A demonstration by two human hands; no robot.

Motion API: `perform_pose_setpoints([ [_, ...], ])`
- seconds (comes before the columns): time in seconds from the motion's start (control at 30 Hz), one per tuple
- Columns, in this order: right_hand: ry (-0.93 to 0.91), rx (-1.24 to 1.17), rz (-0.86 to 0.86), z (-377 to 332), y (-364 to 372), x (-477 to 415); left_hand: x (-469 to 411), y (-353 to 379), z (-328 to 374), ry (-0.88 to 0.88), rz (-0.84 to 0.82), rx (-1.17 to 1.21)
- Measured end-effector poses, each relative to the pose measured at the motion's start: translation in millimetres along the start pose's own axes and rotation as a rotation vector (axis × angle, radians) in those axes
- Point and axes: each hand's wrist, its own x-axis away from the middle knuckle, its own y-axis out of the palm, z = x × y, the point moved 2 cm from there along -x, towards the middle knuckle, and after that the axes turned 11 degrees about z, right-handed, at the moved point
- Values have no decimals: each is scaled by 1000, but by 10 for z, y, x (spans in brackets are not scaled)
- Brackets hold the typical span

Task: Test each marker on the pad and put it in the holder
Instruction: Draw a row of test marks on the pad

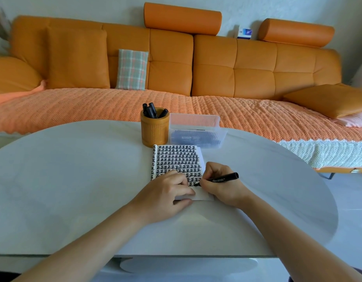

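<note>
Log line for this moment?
step: testing marker | right hand: grips marker, tip on pad | left hand: holds pad | holder: markers inside

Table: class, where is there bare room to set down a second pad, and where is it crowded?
Free: the table left of the pad and holder, and right of the plastic box. Crowded: the middle, where holder, box, pad, left hand and right hand with marker cluster.
</note>
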Motion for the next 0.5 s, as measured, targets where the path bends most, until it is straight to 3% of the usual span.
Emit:
perform_pose_setpoints([
  [0.37, 12, -35, 15, -3, -4, -18, 4, -1, -7, 8, -6, 8],
  [0.5, 92, -212, 65, 17, -47, -35, -1, -25, -3, 17, -37, 23],
])
